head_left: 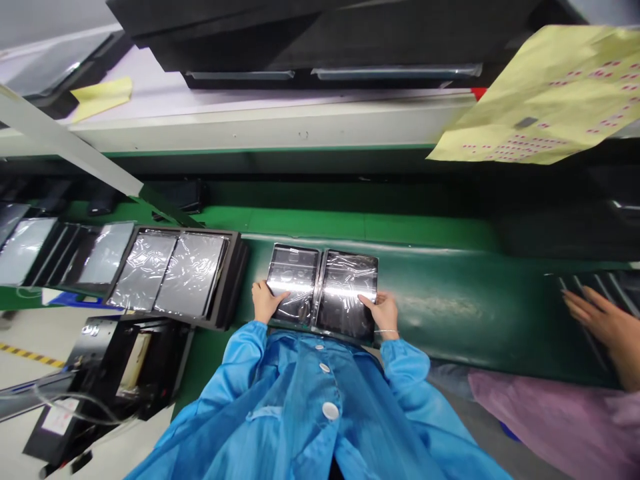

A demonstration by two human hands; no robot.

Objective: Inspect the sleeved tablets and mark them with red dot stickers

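A black tray (323, 291) lies on the green belt just in front of me, holding two dark panels side by side under shiny plastic film. My left hand (266, 300) rests on the lower left of the left panel (294, 283), fingers on the film. My right hand (383, 315) lies on the lower right corner of the right panel (347, 295) and seems to grip the tray's edge. The near edge of the tray is hidden behind my blue smock sleeves and chest.
The green belt (440, 300) runs sideways, with film-wrapped trays (170, 273) lined up on the left. A co-worker's hand (597, 320) touches a black tray at the right. A yellow sheet with red marks (545, 100) hangs top right. A black machine (120, 367) stands lower left.
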